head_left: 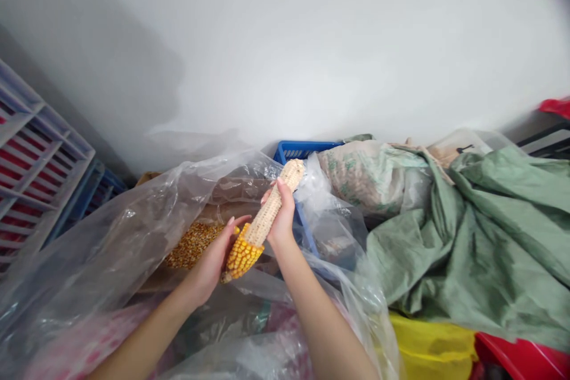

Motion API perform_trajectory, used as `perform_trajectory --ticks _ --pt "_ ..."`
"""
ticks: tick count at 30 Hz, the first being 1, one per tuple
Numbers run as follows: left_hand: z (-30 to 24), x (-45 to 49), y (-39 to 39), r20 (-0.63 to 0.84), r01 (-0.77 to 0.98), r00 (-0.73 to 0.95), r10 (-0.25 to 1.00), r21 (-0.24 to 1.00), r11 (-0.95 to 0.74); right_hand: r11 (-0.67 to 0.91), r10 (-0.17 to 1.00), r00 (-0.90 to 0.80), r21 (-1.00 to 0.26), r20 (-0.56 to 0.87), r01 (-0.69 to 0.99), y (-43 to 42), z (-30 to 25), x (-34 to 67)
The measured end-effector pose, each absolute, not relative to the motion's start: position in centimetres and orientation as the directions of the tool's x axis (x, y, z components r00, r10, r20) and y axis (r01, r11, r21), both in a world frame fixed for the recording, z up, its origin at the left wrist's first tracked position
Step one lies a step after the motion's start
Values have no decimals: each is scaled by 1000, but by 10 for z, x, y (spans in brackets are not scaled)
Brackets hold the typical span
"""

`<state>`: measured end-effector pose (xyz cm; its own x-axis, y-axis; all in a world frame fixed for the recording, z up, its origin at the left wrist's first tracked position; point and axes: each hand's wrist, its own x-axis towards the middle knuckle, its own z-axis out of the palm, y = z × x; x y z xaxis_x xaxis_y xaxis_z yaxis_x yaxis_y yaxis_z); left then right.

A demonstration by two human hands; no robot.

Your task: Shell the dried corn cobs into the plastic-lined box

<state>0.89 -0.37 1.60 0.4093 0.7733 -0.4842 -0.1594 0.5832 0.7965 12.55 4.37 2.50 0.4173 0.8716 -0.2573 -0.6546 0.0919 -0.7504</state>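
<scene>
A corn cob is tilted in front of me, its upper part stripped to pale bare core and its lower end still covered with yellow kernels. My right hand is closed around the bare part, thumb along the side. At the lower end, my left hand grips the kernel-covered section from the left, its fingers partly hidden behind the cob. Loose corn kernels lie in a heap below and to the left, inside a large clear plastic bag.
A blue plastic crate stands against the white wall. Grey slatted crates rise at the left. On the right lie a filled bag, green cloth, a yellow bag and a red container.
</scene>
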Motion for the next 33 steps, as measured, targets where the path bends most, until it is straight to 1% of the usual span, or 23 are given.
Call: perform_trajectory --ticks 2,4,5,6,7,9,10,12,14,16,18,19,20,22,24,25,27,30,33 --pt "17 5 0 -493 -63 334 803 839 541 68 867 390 -703 -310 -708 45 25 131" --pt "16 1 2 -413 87 199 889 911 404 60 856 387 -678 -343 -732 47 25 135" --pt "16 -1 3 -368 142 174 913 927 347 65 853 393 -679 -342 -732 47 26 137" --pt "16 -3 3 -352 155 197 915 933 326 77 855 402 -686 -329 -724 48 26 137" --pt "16 -4 3 -369 128 262 892 929 347 87 859 407 -696 -309 -712 48 26 137" --pt "17 -6 0 -444 35 434 784 878 478 98 874 400 -707 -275 -700 48 27 136" --pt "18 -6 -1 -470 -1 490 734 842 540 99 881 391 -705 -266 -703 48 27 136" --pt "20 -5 -4 -489 -52 511 707 803 593 97 904 350 -679 -246 -728 47 28 135" --pt "22 -2 -7 -495 -105 523 694 771 628 93 941 279 -642 -194 -761 45 30 136" --pt "23 1 -9 -500 -125 608 616 707 697 87 973 199 -624 -113 -777 42 32 138" --pt "23 4 -11 -492 -108 688 533 657 746 67 991 129 -660 -46 -749 40 35 140" --pt "22 5 -12 -486 -107 697 527 657 747 54 994 103 -698 -30 -714 39 37 141" --pt "21 6 -12 -478 -121 680 557 675 728 44 995 96 -743 -27 -668 38 38 142" --pt "18 8 -12 -441 -153 577 688 769 621 38 990 134 -830 -44 -557 38 39 141" --pt "13 10 -11 -368 -116 445 817 880 460 37 969 233 -885 -82 -463 39 37 138" --pt "11 11 -10 -327 -79 405 854 918 389 34 953 286 -900 -102 -434 39 36 136" --pt "7 13 -11 -278 -32 396 875 948 316 16 924 353 -904 -151 -428 40 33 132" --pt "5 17 -12 -288 -38 414 863 942 333 -1 899 380 -868 -219 -497 41 30 128" --pt "3 21 -14 -283 -35 334 899 949 312 7 888 395 -854 -233 -520 40 29 125"
